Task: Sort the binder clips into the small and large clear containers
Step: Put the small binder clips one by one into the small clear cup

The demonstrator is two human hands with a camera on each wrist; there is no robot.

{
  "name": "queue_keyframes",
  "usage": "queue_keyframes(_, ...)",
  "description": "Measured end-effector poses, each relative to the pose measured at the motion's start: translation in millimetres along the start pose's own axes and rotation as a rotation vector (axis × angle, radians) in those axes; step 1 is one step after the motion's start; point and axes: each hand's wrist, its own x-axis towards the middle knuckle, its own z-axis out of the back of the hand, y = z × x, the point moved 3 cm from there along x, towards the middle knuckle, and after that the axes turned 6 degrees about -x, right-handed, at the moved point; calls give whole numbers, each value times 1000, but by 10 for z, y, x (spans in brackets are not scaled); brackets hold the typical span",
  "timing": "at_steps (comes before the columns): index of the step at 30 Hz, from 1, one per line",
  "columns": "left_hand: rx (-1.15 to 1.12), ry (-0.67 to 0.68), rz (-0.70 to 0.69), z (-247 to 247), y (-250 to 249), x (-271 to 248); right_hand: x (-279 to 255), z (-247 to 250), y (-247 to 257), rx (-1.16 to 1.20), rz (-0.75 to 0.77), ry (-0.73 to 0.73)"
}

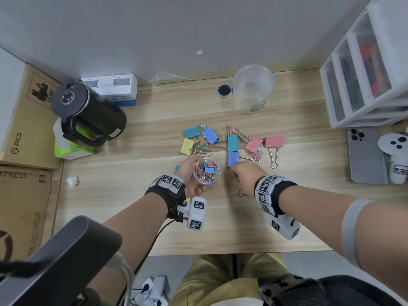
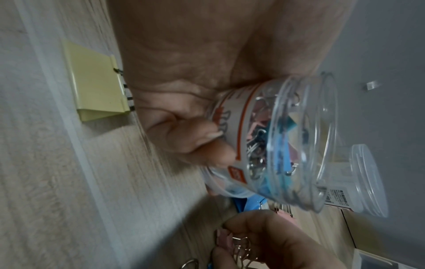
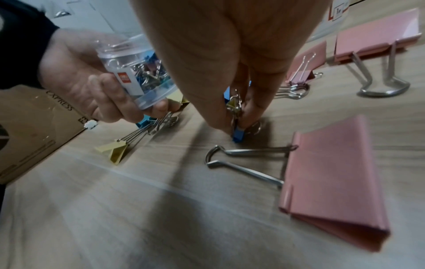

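Observation:
My left hand [image 1: 190,173] grips the small clear container [image 1: 206,171], which holds several small coloured binder clips and is lifted off the desk; the left wrist view shows its open rim [image 2: 303,142]. My right hand [image 1: 240,173] pinches small binder clips [image 3: 236,116], a blue one lowest, just above the desk. Several large clips, blue [image 1: 210,134], teal [image 1: 232,142], yellow [image 1: 186,146] and pink [image 1: 274,142], lie spread beyond both hands. The large clear container [image 1: 252,88] stands empty at the back. A large pink clip [image 3: 333,182] lies under my right wrist.
A black kettle [image 1: 88,111] and cardboard boxes [image 1: 24,120] fill the left side. A white drawer unit [image 1: 364,69], a phone [image 1: 366,157] and a white controller [image 1: 395,155] sit at the right. A cable hole [image 1: 224,90] is beside the large container.

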Motion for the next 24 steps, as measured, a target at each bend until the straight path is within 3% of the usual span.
queue_keyframes(11, -6, -51, -10, 12, 3, 9, 84, 642, 86, 763, -59, -297)
queue_keyframes(15, -2, -61, -24, -13, 1, 19, 89, 781, 330, 875, 33, -291)
queue_keyframes(19, -26, -67, -33, -10, -16, 65, -58, 758, 574, 829, 170, -205)
queue_keyframes(21, -24, -76, -32, -6, -23, 61, -67, 722, 518, 933, 109, -188)
queue_keyframes(24, -17, -59, -30, 2, -33, 33, -25, 749, 270, 1144, -52, -275)
